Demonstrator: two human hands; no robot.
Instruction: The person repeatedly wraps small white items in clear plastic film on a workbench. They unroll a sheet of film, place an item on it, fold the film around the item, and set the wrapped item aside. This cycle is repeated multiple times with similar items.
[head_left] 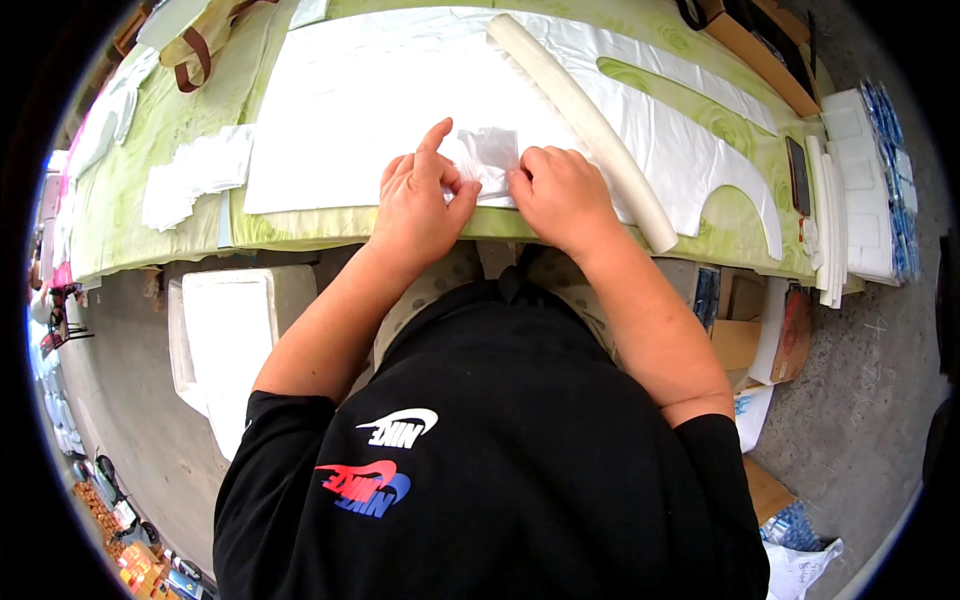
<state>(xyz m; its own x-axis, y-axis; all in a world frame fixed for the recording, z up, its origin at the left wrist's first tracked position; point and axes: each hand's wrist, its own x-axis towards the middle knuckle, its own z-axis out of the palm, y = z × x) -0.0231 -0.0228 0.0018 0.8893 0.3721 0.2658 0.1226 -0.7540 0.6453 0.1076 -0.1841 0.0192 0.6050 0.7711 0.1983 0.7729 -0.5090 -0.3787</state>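
Note:
A small piece of thin, see-through plastic, perhaps a bag, stands crumpled between my hands near the table's front edge. My left hand pinches its left side between thumb and bent fingers, the index finger raised. On the other side, my right hand has its fingers curled and pressed together on the plastic's right edge. Beneath both hands lies a large white plastic sheet or stack of bags, with long curved cut-outs toward the right. Across it, slanting down to the right of my right hand, rests a long off-white tube.
A green patterned cloth covers the table. Small white bags lie in a fanned pile at left. At right are a phone, an open cardboard box and stacked white packs. A white bin stands below the table.

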